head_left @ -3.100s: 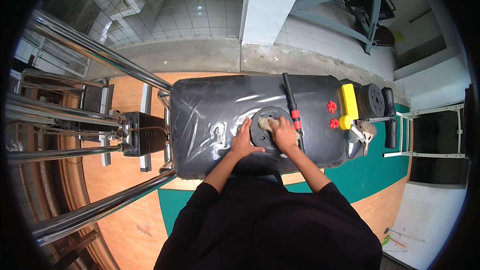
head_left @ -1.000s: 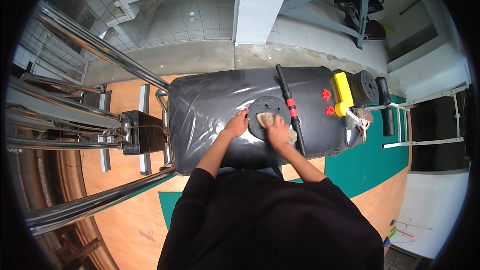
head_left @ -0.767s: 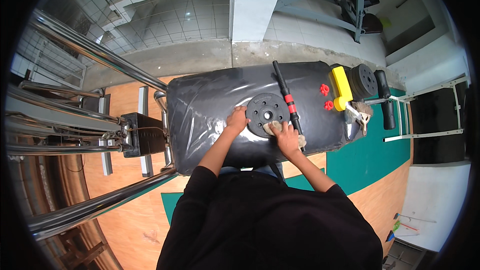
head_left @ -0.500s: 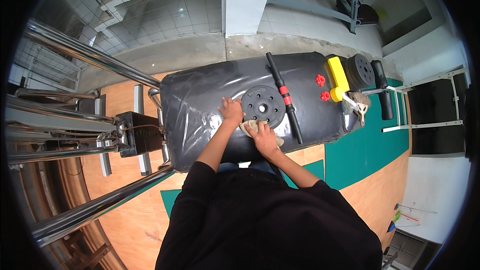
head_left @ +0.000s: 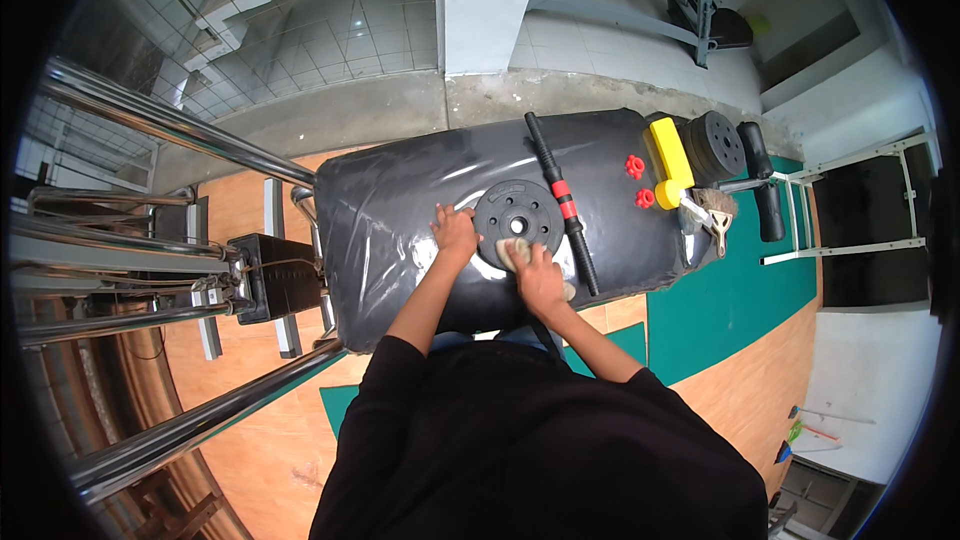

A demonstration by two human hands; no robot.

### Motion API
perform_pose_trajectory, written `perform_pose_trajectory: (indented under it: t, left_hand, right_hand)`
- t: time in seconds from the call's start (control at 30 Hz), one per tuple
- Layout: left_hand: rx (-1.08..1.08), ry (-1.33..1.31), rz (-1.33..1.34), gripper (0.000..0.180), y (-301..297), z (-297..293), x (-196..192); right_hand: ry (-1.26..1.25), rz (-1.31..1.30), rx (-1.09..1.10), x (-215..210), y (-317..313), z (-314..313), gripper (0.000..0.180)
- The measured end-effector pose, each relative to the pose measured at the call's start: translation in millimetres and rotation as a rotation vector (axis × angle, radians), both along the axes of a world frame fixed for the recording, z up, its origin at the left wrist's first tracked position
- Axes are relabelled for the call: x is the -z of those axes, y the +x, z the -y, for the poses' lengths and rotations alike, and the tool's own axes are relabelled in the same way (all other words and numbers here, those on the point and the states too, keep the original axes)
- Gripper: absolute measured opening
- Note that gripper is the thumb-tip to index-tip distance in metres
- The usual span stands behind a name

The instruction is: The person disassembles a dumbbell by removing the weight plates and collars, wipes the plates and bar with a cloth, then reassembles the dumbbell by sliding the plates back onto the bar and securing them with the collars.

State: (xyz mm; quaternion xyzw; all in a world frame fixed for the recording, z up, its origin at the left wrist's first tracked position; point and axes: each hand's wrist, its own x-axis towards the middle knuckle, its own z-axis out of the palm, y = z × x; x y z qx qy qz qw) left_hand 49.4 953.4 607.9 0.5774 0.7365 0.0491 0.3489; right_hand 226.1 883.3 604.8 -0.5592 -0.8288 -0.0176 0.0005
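Note:
A round black weight plate (head_left: 533, 210) with a ring of holes lies flat on a black padded bench (head_left: 390, 180). My left hand (head_left: 456, 234) rests at the plate's left edge, fingers apart and touching its rim. In my right hand (head_left: 541, 282) is a bunched pale cloth (head_left: 513, 251), pressed on the near part of the plate's face, just below the centre hole. Part of the cloth hangs out beside the hand. Just right of the plate, a black dumbbell bar (head_left: 546, 160) with a red middle lies aslant.
Two red star-shaped collars (head_left: 634, 167), a yellow bottle (head_left: 671, 155) and a paintbrush (head_left: 716, 215) lie on the bench's right side. Stacked black plates (head_left: 715, 143) sit beyond them. Chrome machine rails (head_left: 180, 130) flank the left. A green mat (head_left: 740, 290) covers floor at the right.
My right hand has brought the cloth from the plate's near rim up onto its face. My left hand stays at the left edge. The view has shifted slightly.

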Motion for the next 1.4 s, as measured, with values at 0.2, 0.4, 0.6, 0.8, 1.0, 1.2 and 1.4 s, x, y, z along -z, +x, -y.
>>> perform_pose_trajectory:
  t: [0.2, 0.4, 0.6, 0.8, 1.0, 1.2, 1.4]
  left_hand:
    - [-0.045, 0.031, 0.006, 0.057, -2, 3, 1]
    - [-0.034, 0.024, 0.025, 0.057, -3, 1, 4]
    - [-0.089, 0.068, 0.078, 0.058, -10, 5, 12]
    - [-0.097, 0.074, 0.161, 0.059, -8, 5, 17]
    - [-0.099, 0.100, 0.117, 0.051, -13, 6, 18]
    - [-0.118, 0.186, 0.131, 0.046, -9, 17, 20]
    - [-0.207, 0.205, 0.261, 0.042, -14, 25, 28]
  right_hand:
    - [0.035, 0.013, 0.114, -13, 30, -54, 0.046]
    - [0.058, 0.008, 0.185, -5, -5, -103, 0.044]
    - [-0.135, 0.062, 0.032, -16, -42, -87, 0.045]
    - [-0.151, 0.177, 0.191, -36, -18, -123, 0.041]
    - [-0.160, 0.005, -0.007, -21, -66, -82, 0.047]
    - [-0.085, 0.047, 0.216, -22, -19, -120, 0.049]
    - [-0.058, 0.076, 0.110, -9, -63, -88, 0.046]
